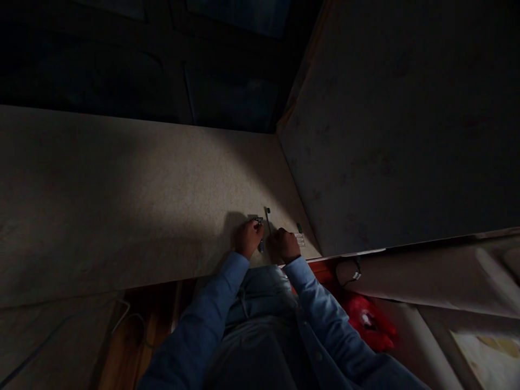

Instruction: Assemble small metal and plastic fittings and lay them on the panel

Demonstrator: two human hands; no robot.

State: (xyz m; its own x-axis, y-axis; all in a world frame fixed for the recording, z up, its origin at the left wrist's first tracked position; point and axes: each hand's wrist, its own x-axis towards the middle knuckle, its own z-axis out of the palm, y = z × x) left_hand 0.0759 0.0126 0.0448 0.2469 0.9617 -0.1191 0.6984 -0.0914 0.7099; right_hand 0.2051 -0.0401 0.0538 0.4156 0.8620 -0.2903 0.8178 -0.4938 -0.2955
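Note:
My left hand [247,239] is closed around a razor [258,220], its wide head showing above the fingers and a dark handle end below them. Just to the right is a slim white toothbrush [268,216] with a dark head pointing away from me. The fingers of my right hand [286,245] are curled together at its near end; the exact grip is hidden in the dim light. Partly behind my right hand lies a clear plastic piece [299,239], with a small dark green item [299,228] just beyond it.
The pale tabletop [170,184] stretches off to the left. A wall panel [390,146] rises along its right side, and dark window panes [235,81] stand behind. Below the table's right edge are a red bag [369,325] and a cable [356,273].

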